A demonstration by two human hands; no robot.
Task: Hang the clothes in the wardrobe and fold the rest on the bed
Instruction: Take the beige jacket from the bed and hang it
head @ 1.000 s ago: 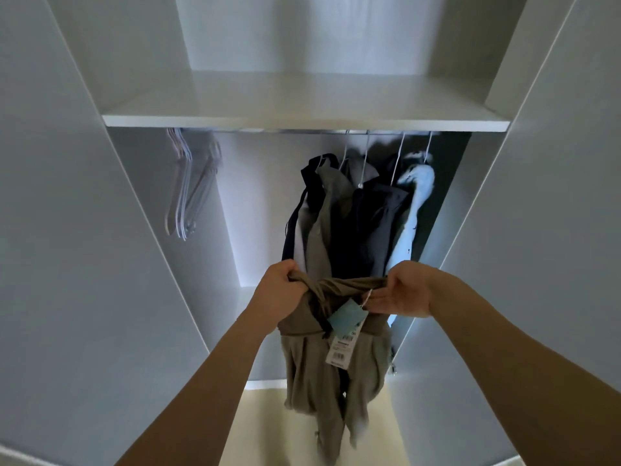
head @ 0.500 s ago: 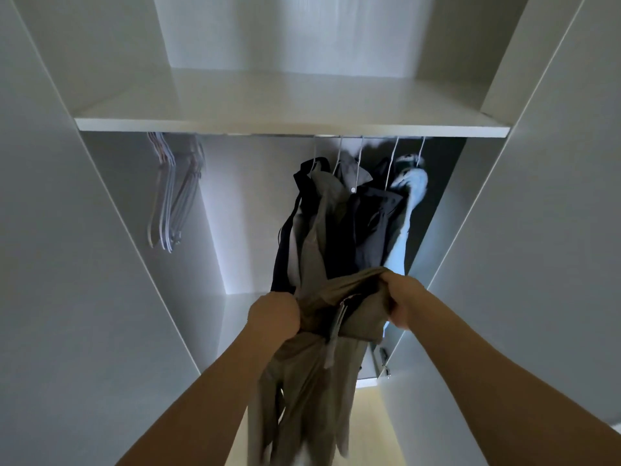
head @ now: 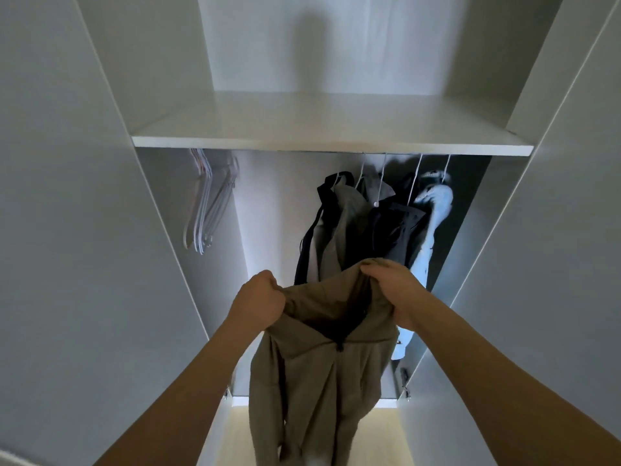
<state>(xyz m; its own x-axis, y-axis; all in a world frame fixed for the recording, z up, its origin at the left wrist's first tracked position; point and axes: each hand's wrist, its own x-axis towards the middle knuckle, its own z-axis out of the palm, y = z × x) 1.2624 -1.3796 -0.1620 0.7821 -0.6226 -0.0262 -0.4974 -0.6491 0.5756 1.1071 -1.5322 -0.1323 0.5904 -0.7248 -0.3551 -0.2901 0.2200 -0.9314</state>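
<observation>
A khaki zip-up garment (head: pixel 316 375) hangs in front of the open wardrobe, held up between both hands. My left hand (head: pixel 257 299) grips its top edge at the left. My right hand (head: pixel 391 285) grips the top edge at the right. The garment's neck opening gapes dark between them and its lower part dangles down. Behind it, several dark, grey and pale blue clothes (head: pixel 373 227) hang on hangers from the rail under the shelf.
A bunch of bare white hangers (head: pixel 205 203) hangs at the rail's left end. A white shelf (head: pixel 329 142) spans the wardrobe above the rail. White wardrobe doors (head: pixel 67 230) stand open at both sides. Pale floor shows below.
Both hands have lifted the khaki garment and spread its top edge apart. The blue paper tag seen earlier is no longer visible. The view has tilted down slightly.
</observation>
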